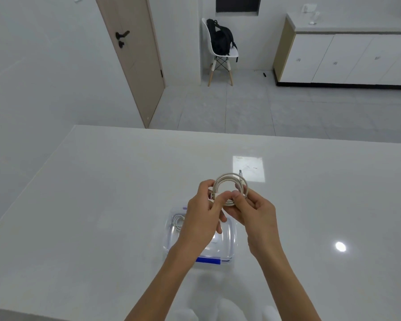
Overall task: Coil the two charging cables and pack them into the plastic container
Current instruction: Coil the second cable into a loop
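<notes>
both hands pinch one coiled cable (229, 184), left hand (203, 216) closed at its plug end, right hand (256, 216) closed on the loops, above the container (229, 237) on the table (102, 205); another cable (177, 220) lies inside it.

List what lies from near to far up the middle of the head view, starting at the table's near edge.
Plastic container with one cable inside → hands holding the coiled cable → table's far edge → chair with backpack.

Home: door (134, 59), chair (220, 52), cabinets (347, 59)
</notes>
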`<action>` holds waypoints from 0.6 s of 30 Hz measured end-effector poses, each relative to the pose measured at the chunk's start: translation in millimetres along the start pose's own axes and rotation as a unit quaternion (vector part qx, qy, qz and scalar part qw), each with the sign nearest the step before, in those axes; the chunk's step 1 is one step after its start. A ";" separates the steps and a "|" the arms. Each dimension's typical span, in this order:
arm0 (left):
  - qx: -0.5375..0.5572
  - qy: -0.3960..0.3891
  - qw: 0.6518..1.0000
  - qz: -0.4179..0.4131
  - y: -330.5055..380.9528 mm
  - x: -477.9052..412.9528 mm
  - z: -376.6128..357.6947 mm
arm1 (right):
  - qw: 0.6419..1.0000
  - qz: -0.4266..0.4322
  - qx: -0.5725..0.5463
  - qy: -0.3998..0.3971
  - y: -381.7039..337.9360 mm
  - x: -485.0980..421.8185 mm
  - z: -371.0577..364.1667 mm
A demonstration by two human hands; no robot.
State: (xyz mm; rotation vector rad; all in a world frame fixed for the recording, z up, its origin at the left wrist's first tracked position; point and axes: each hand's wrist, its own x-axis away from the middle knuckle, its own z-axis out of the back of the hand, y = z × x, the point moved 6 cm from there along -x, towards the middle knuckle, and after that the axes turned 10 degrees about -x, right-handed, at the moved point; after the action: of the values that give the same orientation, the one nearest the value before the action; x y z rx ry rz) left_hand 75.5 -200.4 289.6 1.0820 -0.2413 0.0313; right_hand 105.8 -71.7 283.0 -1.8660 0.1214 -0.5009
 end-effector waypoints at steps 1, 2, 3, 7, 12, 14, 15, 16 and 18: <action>-0.002 -0.012 1.000 0.000 0.5 -0.2 -0.4 | 1.000 -0.003 -0.001 -0.003 -0.7 -0.6 2.2; 0.000 -0.017 1.000 0.005 -0.6 -1.3 0.2 | 1.000 -0.006 0.003 -0.012 -1.7 -1.3 3.4; 0.010 -0.019 1.000 0.012 -2.2 -2.3 0.5 | 1.000 -0.010 0.007 -0.027 -2.1 -1.6 2.8; 0.063 -0.033 0.997 0.035 -6.3 -5.9 -0.6 | 0.998 0.001 -0.005 -0.070 -4.0 -1.4 -5.5; -0.067 0.047 0.997 -0.016 4.3 -9.8 8.2 | 0.998 -0.023 -0.048 -0.026 4.6 -4.4 -2.3; -0.108 0.077 0.991 -0.030 9.0 -7.2 9.9 | 0.997 -0.023 -0.067 -0.003 9.3 -3.3 -1.1; -0.117 0.086 0.989 -0.032 9.8 -7.0 9.8 | 0.997 -0.012 -0.075 0.008 10.9 -2.3 -0.9; -0.124 0.093 0.987 -0.032 9.9 -7.2 9.8 | 0.996 0.002 -0.082 0.018 12.0 -1.3 -1.2; -0.140 0.100 0.985 -0.032 11.2 -7.9 10.2 | 0.996 0.029 -0.083 0.033 13.9 1.4 -2.7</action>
State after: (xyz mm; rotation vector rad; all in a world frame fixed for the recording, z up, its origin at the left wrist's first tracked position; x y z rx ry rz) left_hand 64.3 -203.4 302.3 0.7998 -0.0285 0.0474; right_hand 108.3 -79.5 271.4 -2.0015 0.2677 -0.5254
